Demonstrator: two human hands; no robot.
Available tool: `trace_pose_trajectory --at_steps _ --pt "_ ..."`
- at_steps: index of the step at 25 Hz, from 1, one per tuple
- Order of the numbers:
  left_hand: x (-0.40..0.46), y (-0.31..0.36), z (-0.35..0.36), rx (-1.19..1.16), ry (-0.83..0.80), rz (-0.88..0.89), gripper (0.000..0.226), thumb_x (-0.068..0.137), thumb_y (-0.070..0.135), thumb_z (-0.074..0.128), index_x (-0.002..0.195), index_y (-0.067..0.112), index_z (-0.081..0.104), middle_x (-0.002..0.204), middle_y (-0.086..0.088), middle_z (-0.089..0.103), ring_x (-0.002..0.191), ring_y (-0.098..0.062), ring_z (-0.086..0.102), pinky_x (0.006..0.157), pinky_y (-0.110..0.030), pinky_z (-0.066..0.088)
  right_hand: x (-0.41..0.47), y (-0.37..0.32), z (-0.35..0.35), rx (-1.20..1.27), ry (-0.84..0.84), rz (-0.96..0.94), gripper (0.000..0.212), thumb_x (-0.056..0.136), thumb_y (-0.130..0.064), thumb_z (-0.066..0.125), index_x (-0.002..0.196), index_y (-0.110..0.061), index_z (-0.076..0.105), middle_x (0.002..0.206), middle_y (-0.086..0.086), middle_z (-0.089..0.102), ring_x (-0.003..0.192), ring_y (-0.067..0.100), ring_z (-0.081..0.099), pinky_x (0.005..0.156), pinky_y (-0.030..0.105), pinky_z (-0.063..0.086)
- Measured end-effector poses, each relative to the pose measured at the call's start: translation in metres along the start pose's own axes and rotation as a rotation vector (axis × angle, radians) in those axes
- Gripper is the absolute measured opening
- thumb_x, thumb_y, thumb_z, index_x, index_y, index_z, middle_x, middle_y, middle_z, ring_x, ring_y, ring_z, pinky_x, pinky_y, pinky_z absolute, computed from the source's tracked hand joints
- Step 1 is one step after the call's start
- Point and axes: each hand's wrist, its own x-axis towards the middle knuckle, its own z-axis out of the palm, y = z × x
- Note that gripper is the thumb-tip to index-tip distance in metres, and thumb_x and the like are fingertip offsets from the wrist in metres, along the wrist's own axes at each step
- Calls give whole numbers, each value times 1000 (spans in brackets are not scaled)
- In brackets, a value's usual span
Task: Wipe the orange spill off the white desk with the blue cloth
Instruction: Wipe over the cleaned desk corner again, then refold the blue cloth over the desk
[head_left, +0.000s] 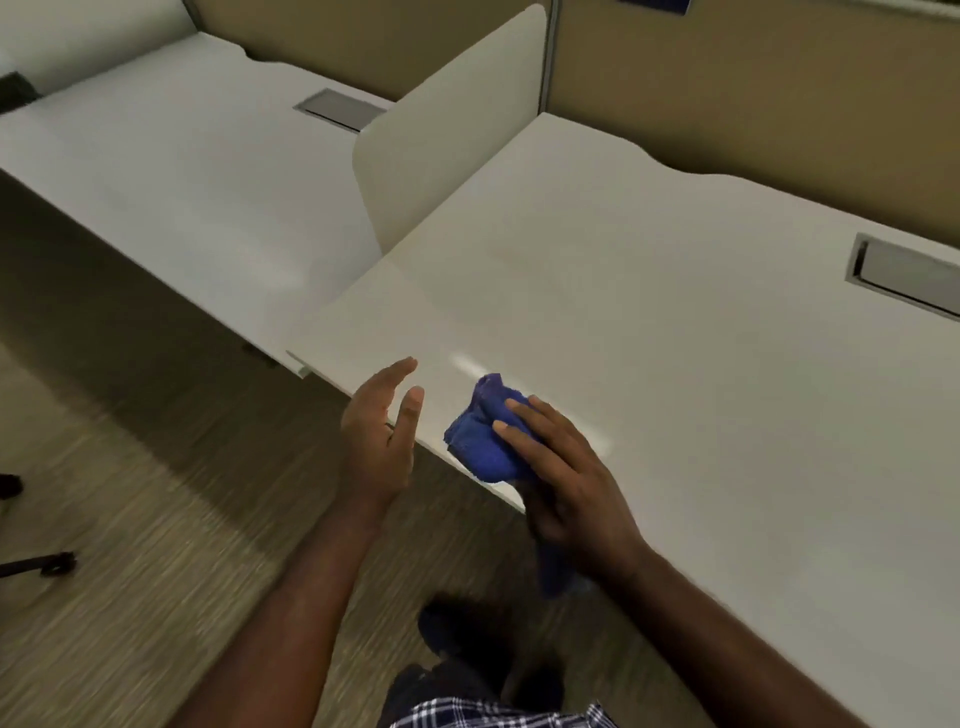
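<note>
Cloth: deep blue, soft, bunched, at the desk's near edge, a tail hanging below.
Right hand: gripped the cloth.
Left hand: empty, fingers spread.
Desk: white, smooth, glossy.

Your right hand covers much of the blue cloth, and the cloth's tail under your wrist is a blur past the bench edge. The bench runs out of frame on the right, cutting its grey hatch. No orange is discernible around the cloth. The floor is smeared.
</note>
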Motion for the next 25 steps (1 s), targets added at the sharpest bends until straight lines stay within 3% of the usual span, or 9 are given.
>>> trace_pose_trajectory --at_steps 4,7,9,11,14,16,19,21,25 --pt "-11 69 48 -73 -151 103 35 97 35 46 127 21 59 127 13 59 118 6 50 99 -11 36 -24 13 -58 -65 85 156 55 94 -30 52 144 -16 33 149 -1 39 140 17 35 108 37 41" --pt "-3 116 81 -123 -296 311 40 93 38 52 129 21 57 130 16 57 123 -2 50 102 -19 38 -40 30 -94 -111 105 208 67 92 -25 60 146 -14 23 151 6 38 137 22 41 102 42 46" --pt "7 140 106 -22 -381 590 46 89 41 60 130 19 57 135 8 56 130 -11 48 107 -31 36 -47 43 -117 -151 148 267 77 90 -24 63 149 -17 14 152 10 35 133 23 45 98 40 50" --pt "16 159 133 118 -465 788 52 88 47 61 134 25 55 144 7 50 139 -17 38 109 -39 30 -52 58 -139 -190 199 308 86 88 -21 66 150 -18 6 155 11 29 138 19 37 100 35 47" --pt "32 184 175 248 -640 911 54 90 55 51 139 33 47 155 11 35 148 -18 17 112 -47 17 -59 82 -167 -255 234 322 92 86 -16 69 150 -13 3 158 10 20 145 17 23 104 33 41" --pt "44 197 200 283 -777 967 57 90 59 47 141 34 44 152 12 39 149 -18 13 115 -51 9 -65 97 -183 -285 246 331 94 86 -16 70 151 -13 2 159 7 15 146 18 21 105 33 40" --pt "58 217 237 306 -965 1025 51 88 58 51 132 31 51 132 11 61 144 -17 28 116 -53 4 -77 115 -200 -336 268 381 94 85 -15 70 151 -11 3 160 7 13 146 22 22 105 36 41" --pt "59 233 258 287 -1033 1040 37 89 47 57 120 27 60 119 8 68 135 -18 41 114 -52 4 -86 123 -208 -340 296 419 92 84 -15 71 149 -9 6 158 12 18 145 24 25 108 36 39" --pt "51 277 303 241 -987 1168 21 89 24 66 110 23 67 112 1 70 123 -24 52 112 -52 14 -110 138 -235 -264 448 546 94 80 -40 72 147 -3 17 155 11 26 142 15 28 113 24 30"
